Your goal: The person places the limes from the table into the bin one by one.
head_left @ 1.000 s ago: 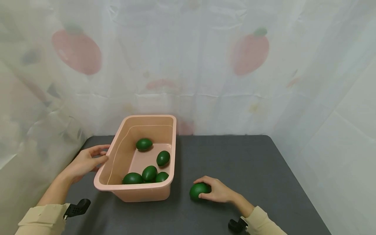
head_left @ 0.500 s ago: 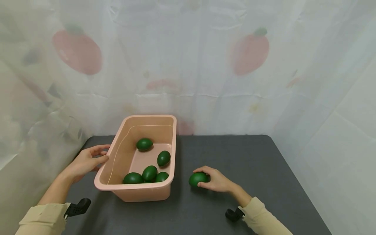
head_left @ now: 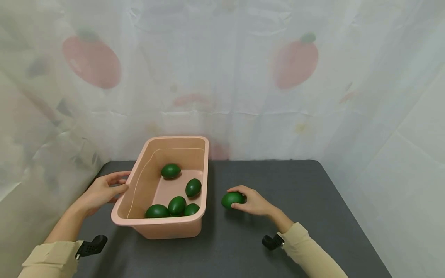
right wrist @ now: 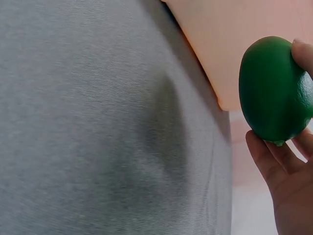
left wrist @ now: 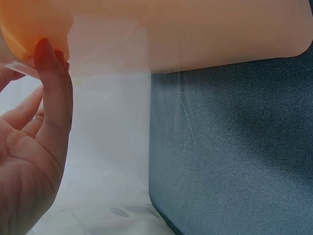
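While our left hand (head_left: 102, 191) rests with straight, relaxed fingers against the outer left wall of the pink tub (head_left: 163, 227), steadying it near the table's left edge, five dark green fruits (head_left: 177, 204) lie loose on the tub's floor. To the right of the tub, our right hand (head_left: 252, 201) curls its fingers and thumb round a sixth green fruit (head_left: 232, 199), held just clear of the dark table (head_left: 299, 193) (the wrist view shows it close beside the tub's near corner). This fruit lies just right of the tub's right wall, its long axis roughly level and pointing toward that wall, with the rim standing between the fruit and the tub's inside. Bare tabletop runs to our right, and the curtain (head_left: 222, 77) hangs well behind.
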